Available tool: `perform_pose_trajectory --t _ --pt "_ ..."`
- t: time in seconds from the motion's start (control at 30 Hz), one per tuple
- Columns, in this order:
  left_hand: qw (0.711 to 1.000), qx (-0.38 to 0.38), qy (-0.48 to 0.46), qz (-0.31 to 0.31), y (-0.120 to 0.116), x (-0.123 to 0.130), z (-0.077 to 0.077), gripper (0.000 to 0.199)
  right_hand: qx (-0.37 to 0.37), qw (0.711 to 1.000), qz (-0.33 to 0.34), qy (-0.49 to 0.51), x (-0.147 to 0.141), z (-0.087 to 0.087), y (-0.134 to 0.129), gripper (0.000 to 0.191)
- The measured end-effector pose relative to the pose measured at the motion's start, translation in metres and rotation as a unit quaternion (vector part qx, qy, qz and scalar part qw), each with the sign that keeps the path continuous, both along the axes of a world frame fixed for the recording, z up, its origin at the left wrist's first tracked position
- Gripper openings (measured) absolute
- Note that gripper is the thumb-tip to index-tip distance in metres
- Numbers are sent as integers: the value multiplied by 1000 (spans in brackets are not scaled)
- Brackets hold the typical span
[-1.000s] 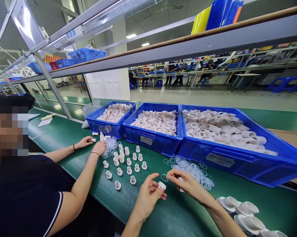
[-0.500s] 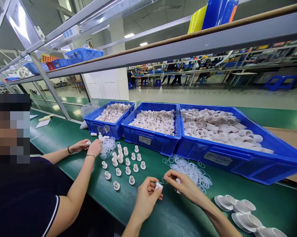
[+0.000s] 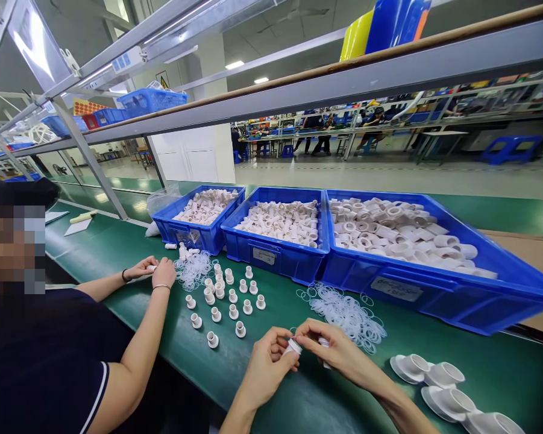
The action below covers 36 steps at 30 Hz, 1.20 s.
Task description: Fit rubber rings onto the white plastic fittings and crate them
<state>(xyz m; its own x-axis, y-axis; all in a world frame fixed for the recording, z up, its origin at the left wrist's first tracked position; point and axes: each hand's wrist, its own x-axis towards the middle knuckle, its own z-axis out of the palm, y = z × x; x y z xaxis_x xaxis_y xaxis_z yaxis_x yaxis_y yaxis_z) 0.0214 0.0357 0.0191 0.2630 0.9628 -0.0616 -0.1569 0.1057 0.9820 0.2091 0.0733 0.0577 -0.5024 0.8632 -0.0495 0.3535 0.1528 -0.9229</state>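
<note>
My left hand (image 3: 267, 364) is closed around a white plastic fitting (image 3: 293, 346), gripping it between thumb and fingers. My right hand (image 3: 337, 349) meets it from the right. Its thumb and forefinger pinch a thin clear ring, mostly hidden by the fingertips, at the fitting's upper rim. Tucked in the curled fingers of that same hand is another white plastic piece (image 3: 324, 342), only partly visible. Just beyond my hands lies a heap of clear rings (image 3: 348, 313). Several large flanged white fittings (image 3: 449, 401) stand to the right of my right arm.
Three blue bins hold white plastic parts: left (image 3: 214, 238), middle (image 3: 280, 259), right (image 3: 438, 301). Small flanged fittings (image 3: 233, 311) stand on the green table (image 3: 194, 355) to the left. A co-worker's hands (image 3: 156, 271) work near another ring heap (image 3: 193, 269). A shelf (image 3: 271, 93) runs overhead.
My right hand has moved left, bringing the clear ring from beside the fitting to its rim. The fitting has tipped slightly more upright in my left hand. The co-worker's hands shifted slightly left.
</note>
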Motion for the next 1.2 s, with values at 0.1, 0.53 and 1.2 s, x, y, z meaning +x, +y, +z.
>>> perform_pose_trajectory --t 0.1,0.53,1.2 --pt "998 17 57 22 -2 -2 4 25 10 1000 -3 -7 -4 2 -5 37" --pt "993 -30 -86 82 -19 -6 10 40 122 986 -15 -114 -8 2 -26 39" --pt "926 -76 -352 -109 -52 -32 12 33 -230 952 135 151 -44 -2 -34 44"
